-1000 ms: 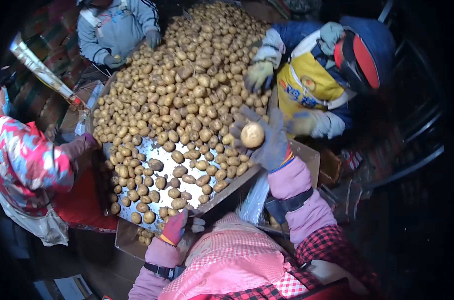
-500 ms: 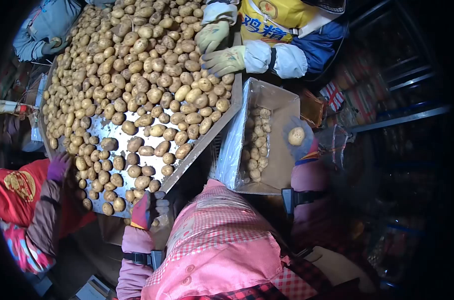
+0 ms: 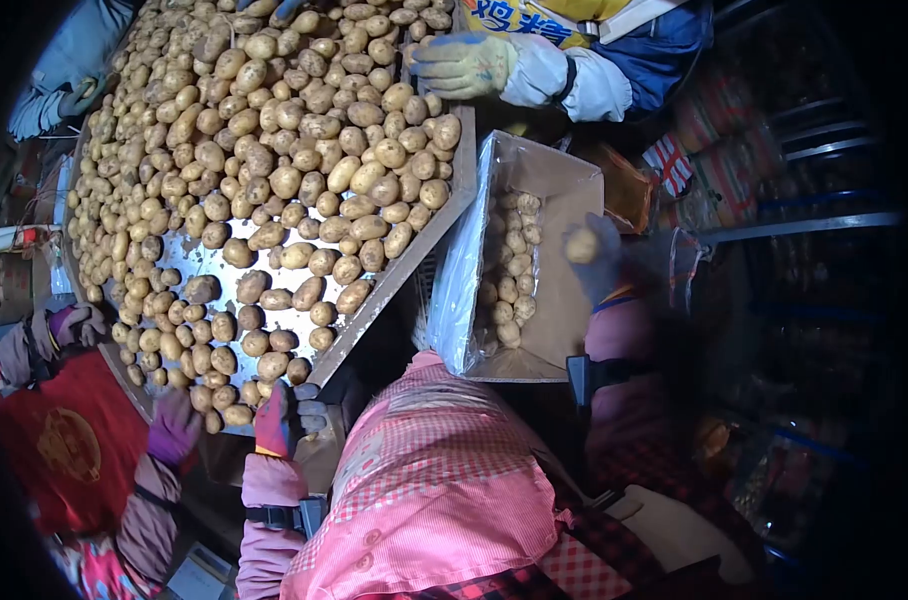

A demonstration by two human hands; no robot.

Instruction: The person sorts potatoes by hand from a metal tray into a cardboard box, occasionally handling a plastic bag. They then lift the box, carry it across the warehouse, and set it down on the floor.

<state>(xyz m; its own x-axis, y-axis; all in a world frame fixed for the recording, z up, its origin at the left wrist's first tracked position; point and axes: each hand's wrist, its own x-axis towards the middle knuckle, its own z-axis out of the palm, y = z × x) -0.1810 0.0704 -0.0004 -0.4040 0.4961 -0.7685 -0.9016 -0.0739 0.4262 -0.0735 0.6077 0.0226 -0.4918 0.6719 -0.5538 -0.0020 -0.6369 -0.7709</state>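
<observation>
My right hand (image 3: 598,262), in a glove and blurred by motion, is closed on a pale potato (image 3: 581,245) at the right side of a cardboard box (image 3: 564,340). The box is lined with clear plastic and has potatoes (image 3: 514,265) stacked along its left part. My left hand (image 3: 284,420), in a pink and grey glove, is at the near corner of the sorting table (image 3: 394,265). Its grey fingers are bent to the right and close together; whatever they hold is hidden. Loose potatoes (image 3: 274,365) lie just beyond it.
A large heap of potatoes (image 3: 254,130) covers much of the table. Across from me a co-worker's gloved hand (image 3: 464,65) rests at the rim. To the left is another co-worker's purple glove (image 3: 174,425), close to my left hand. Filled bags (image 3: 714,150) stand at right.
My right hand has shifted slightly up and left in view with the potato. The left co-worker's gloved hand has come nearer to my left hand. The view has shifted a little.
</observation>
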